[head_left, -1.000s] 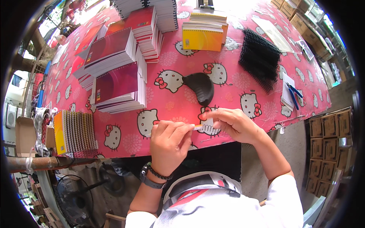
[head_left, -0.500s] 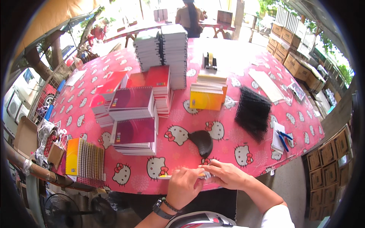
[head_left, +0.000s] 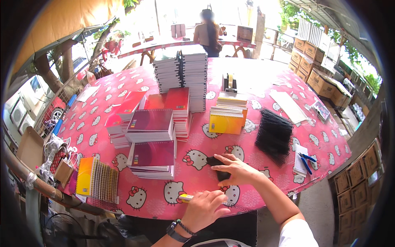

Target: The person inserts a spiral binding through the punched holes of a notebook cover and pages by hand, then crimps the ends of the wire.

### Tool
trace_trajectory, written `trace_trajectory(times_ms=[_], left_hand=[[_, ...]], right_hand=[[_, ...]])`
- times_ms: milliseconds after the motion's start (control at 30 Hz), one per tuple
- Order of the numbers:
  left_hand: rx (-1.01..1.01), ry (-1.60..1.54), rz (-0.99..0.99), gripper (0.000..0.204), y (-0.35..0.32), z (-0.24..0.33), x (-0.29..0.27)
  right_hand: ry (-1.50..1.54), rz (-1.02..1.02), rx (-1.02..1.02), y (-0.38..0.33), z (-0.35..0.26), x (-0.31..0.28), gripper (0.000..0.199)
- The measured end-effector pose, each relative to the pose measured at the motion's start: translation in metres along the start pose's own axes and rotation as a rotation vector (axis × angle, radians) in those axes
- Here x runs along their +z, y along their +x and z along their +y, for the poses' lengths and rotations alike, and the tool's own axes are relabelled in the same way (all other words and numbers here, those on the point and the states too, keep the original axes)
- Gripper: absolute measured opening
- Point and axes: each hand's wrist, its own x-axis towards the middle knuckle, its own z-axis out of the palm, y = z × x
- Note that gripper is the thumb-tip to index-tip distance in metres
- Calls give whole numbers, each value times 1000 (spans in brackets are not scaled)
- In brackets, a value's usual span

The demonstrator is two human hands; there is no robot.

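Note:
At the near table edge my left hand [head_left: 202, 209] holds a thin, yellow-edged notebook [head_left: 186, 198], with its palm and fingers covering most of it. Further forward and to the right, my right hand [head_left: 236, 169] has its fingers over a black curved object [head_left: 218, 168] lying on the tabletop. Those fingers hide part of the object, and its exact kind does not show. Left of my hands stand stacks of purple notebooks [head_left: 151, 154] and red notebooks [head_left: 177, 100]. Yellow spiral notebooks [head_left: 225, 123] are piled beyond my right hand.
A pink patterned cloth [head_left: 156, 201] covers the table. Black binding coils [head_left: 273, 136] lie to the right, near blue-handled pliers [head_left: 306, 162] on a notepad. Yellow notebooks [head_left: 85, 177] stand at the left edge. A tape dispenser [head_left: 229, 83] and tall white stacks [head_left: 194, 78] are farther back. A person [head_left: 208, 33] sits beyond.
My right hand has left the notebook beside my left hand and moved forward onto the black curved object. My left hand stays at the notebook. The view has tilted up slightly.

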Motion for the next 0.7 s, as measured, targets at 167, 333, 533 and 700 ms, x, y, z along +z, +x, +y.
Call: trace_trajectory(times_ms=[167,333,533,700], left_hand=[[-17,18,-32,26,-7,-5,5],[38,25,-43,24,-2,-4,1],[-12,33,-23,21,-2,-5,1],[-70,123,-58,23,-7,-5,4]], right_hand=[[2,-147,197,15,-14,-16,77],[-27,159,276,24,-14,35,77],[-142,218,361,33,-30,42,74],[-1,168,361,25,-30,30,65]])
